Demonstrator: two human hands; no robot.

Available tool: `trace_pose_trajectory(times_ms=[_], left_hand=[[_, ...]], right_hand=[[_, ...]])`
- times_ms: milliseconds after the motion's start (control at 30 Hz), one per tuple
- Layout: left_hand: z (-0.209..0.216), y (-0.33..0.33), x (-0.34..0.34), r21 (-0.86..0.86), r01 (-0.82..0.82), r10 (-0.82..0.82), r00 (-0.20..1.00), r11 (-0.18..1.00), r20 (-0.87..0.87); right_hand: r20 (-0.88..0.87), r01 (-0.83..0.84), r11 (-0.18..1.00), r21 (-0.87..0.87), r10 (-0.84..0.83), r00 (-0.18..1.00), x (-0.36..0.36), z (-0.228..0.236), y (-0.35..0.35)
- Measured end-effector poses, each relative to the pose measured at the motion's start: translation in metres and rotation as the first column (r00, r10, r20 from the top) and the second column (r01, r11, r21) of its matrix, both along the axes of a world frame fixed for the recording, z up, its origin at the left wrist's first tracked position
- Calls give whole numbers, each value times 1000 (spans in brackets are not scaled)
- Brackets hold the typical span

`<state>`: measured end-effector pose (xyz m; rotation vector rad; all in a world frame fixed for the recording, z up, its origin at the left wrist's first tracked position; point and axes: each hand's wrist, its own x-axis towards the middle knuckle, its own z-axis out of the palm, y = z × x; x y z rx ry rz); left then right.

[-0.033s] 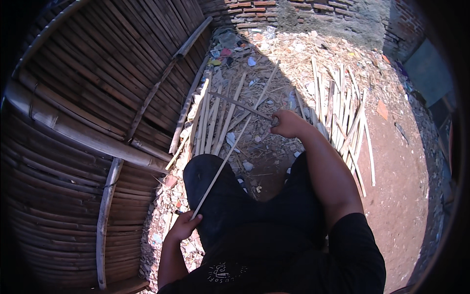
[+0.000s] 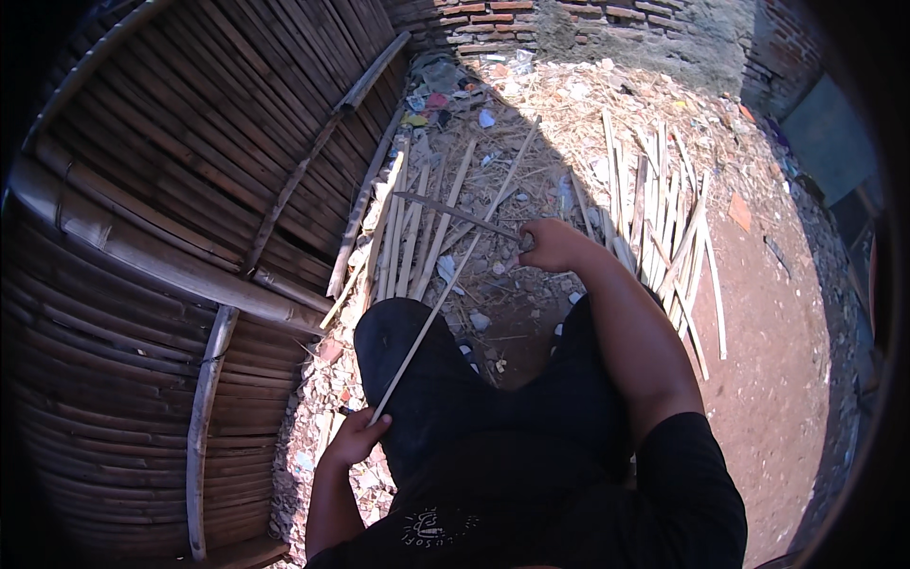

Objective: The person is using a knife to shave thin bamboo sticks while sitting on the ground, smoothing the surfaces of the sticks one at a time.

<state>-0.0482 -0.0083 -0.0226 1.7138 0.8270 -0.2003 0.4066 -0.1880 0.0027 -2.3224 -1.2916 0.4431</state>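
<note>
My left hand (image 2: 354, 438) is closed round the near end of a long, thin bamboo strip (image 2: 413, 348), beside my left thigh. The strip slants over that thigh and away to the right, toward the littered ground. Out in front, my right hand (image 2: 551, 245) grips a long knife (image 2: 445, 208) by its handle, which the fingers mostly hide. Its narrow dark blade points left and crosses the strip past my knees. Whether blade and strip touch there, I cannot tell.
Several loose bamboo strips (image 2: 414, 237) lie ahead on the left, and another heap of strips (image 2: 675, 223) is on the right. A slatted bamboo wall (image 2: 123, 398) rises close on my left. At the far end stands a brick wall (image 2: 607, 33). Rubble and litter cover the ground.
My right hand has shifted slightly left, and the knife blade has come a little nearer to me along the strip. The left hand and the strip's near end stay in place.
</note>
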Motion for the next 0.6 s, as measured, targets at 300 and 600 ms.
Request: trace_pose_trajectory(times_ms=[300,600], left_hand=[[-9,0,-7,100,0,0,1000,995,0],[1,2,1,-28,4,-4,1000,1000,-10]], right_hand=[[-81,-463,874,-146,455,887,-59,20,19],[-4,137,988,66,-137,991,15,-5,-7]])
